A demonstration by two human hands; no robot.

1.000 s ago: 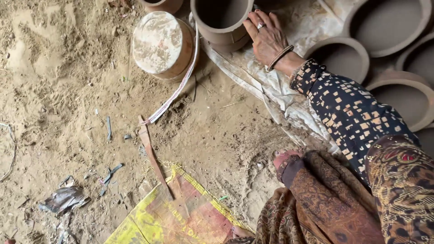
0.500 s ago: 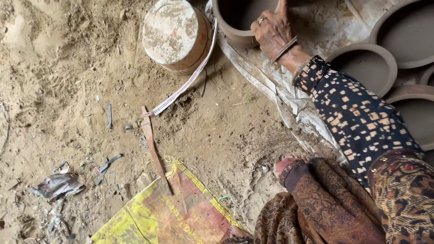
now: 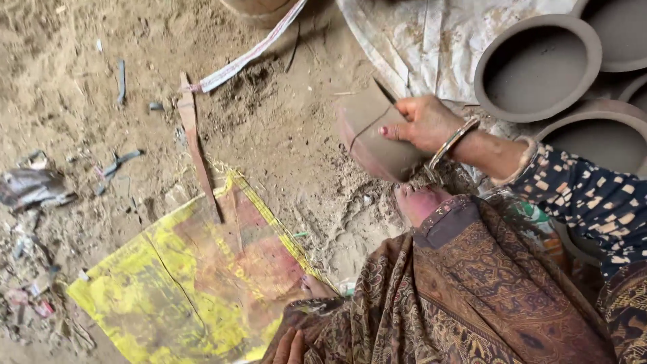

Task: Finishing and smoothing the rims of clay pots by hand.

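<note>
My right hand (image 3: 424, 125), with bangles on the wrist, is shut on the rim of a brown clay pot (image 3: 367, 135). The pot is tilted on its side just above the sandy ground (image 3: 290, 141), in front of my foot (image 3: 418, 202). Only the fingertips of my left hand (image 3: 290, 347) show at the bottom edge, resting on my brown patterned garment (image 3: 458, 296). The rest of that hand is out of view.
Several round clay bowls (image 3: 536, 64) lie at the upper right beside a dirty white sheet (image 3: 438, 47). A yellow and red sack (image 3: 202, 269) lies flat at lower left, with a wooden stick (image 3: 195, 141) above it. A cloth strip (image 3: 249, 57) and litter (image 3: 34, 189) lie on the sand.
My right hand has taken the clay pot off the white sheet at the back and drawn it toward me, tilting it on its side. The view has dropped lower.
</note>
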